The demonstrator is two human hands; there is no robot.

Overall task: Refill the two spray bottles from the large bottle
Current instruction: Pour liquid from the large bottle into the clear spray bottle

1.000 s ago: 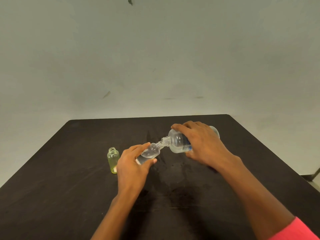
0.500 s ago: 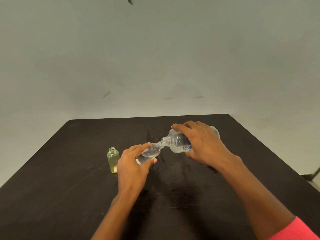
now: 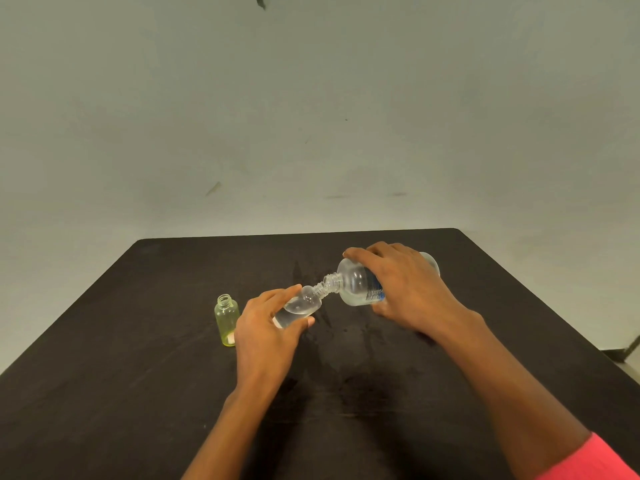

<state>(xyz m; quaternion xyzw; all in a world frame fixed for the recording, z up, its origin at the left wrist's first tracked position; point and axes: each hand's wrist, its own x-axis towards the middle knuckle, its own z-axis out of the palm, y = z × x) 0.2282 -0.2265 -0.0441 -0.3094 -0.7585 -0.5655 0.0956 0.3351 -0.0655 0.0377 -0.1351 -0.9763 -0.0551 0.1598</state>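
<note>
Fingers of the left hand curl round the small clear spray bottle, forefinger along its upper side and thumb beneath. They pinch its body so that it leans low over the table, open neck raised toward the right; whether its base touches the top I cannot tell. Clear liquid pools in its lower part. Mouth to mouth with it is the large bottle, tipped almost onto its side. The right hand wraps over its broad middle, fingers spread across the shoulder and thumb hidden below. Both bottles look like thin clear plastic, so probably light, and likely to give and spurt if squeezed hard. The two narrow necks leave little margin, and any run-off would make the walls slippery. A grip round the widest part of the large bottle and below the shoulder of the small one seems soundest, leaving the necks free. Just left of the left hand, apart from it, the yellow-green spray bottle stands upright and uncapped on the table, apparently unfilled. Darker patches mark the table under the pour, perhaps wet. A pink sleeve shows at the lower right.
</note>
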